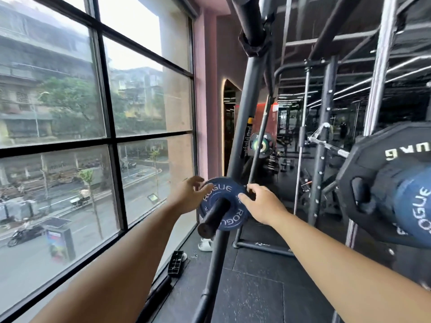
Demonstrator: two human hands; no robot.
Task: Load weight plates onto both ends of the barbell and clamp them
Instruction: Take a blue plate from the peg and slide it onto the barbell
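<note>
A small blue Rogue plate [221, 197] sits on a black sleeve [213, 217] that sticks out toward me at the frame's centre. My left hand [189, 197] grips the plate's left rim, thumb on its face. My right hand [261, 203] grips the right rim, fingers curled over the edge. At the right edge, close to me, a large black plate [363, 173] and a blue Rogue plate [412, 206] sit together on another bar.
A black rack upright [247, 108] rises just behind the small plate. A large window [112, 136] fills the left. Black rubber floor [256, 287] lies below, with a black box [176, 263] and a white sandal [205, 244] by the window sill. More racks stand at the back right.
</note>
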